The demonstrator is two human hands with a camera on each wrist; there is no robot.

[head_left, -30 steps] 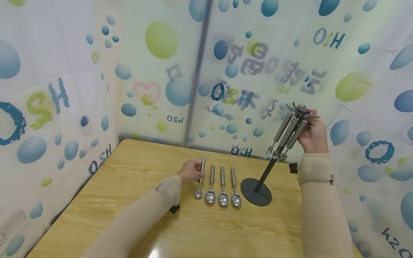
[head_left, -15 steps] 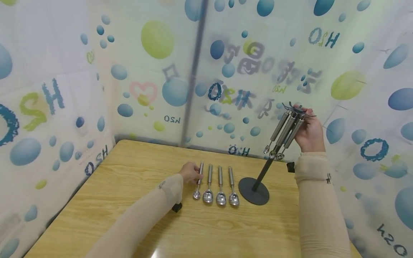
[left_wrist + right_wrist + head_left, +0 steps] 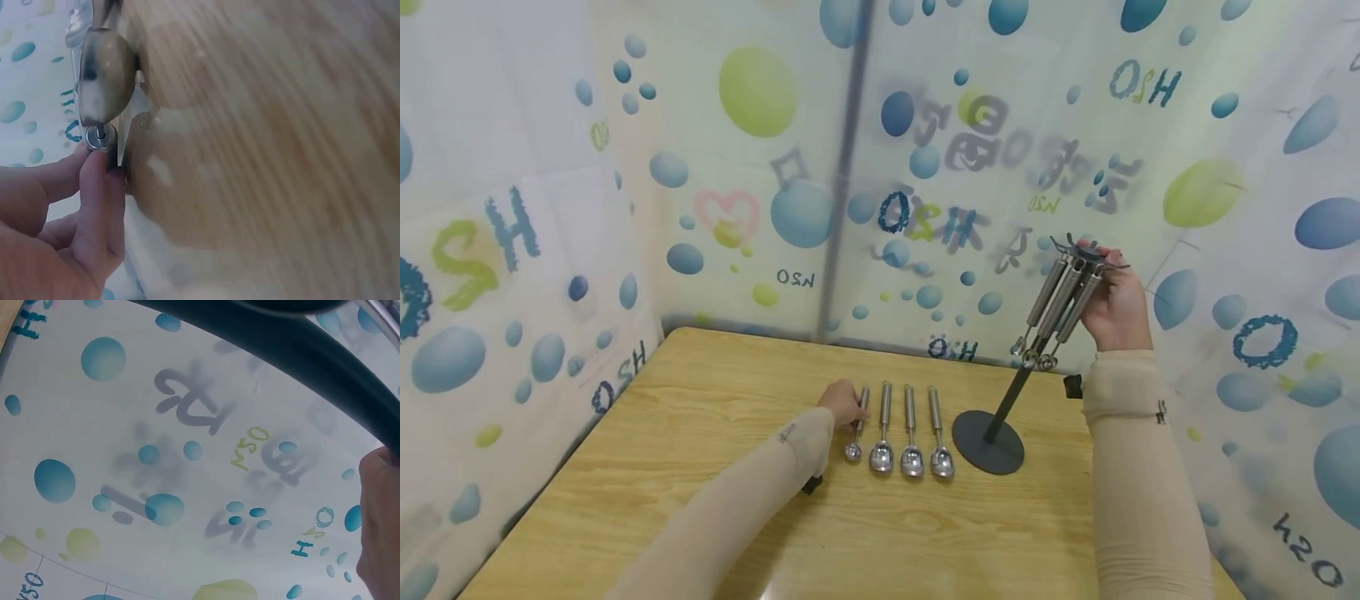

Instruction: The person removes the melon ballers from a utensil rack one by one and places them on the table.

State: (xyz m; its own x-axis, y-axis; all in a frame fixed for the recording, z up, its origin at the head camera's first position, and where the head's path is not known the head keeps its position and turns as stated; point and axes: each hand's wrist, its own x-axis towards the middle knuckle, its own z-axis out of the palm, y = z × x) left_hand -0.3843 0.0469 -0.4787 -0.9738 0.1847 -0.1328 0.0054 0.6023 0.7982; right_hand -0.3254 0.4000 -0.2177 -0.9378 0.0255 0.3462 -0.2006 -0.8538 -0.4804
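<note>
My left hand [image 3: 842, 402] pinches the handle of a small metal scoop [image 3: 853, 452], the leftmost in a row at the table's middle. In the left wrist view, thumb and fingers close on that scoop's handle just below its rounded bowl [image 3: 107, 75]. Beside it lie three larger metal scoops, bowls toward me: one scoop [image 3: 882, 457], a middle scoop [image 3: 912, 460] and a right scoop [image 3: 942, 461]. My right hand [image 3: 1122, 312] grips the hooked top of a black stand. Several slim metal-handled utensils [image 3: 1060, 304] with small round heads hang from it.
The stand's round black base [image 3: 988, 442] sits right of the scoops, its pole leaning right toward the top in the head view. The wooden table [image 3: 730, 383] reaches back to a curtain [image 3: 745, 275] printed with blue and green drops, which also hangs at both sides.
The handle end of the small scoop in my left hand has come down toward the table. My right hand keeps its hold on the stand's top. The head view has shifted slightly.
</note>
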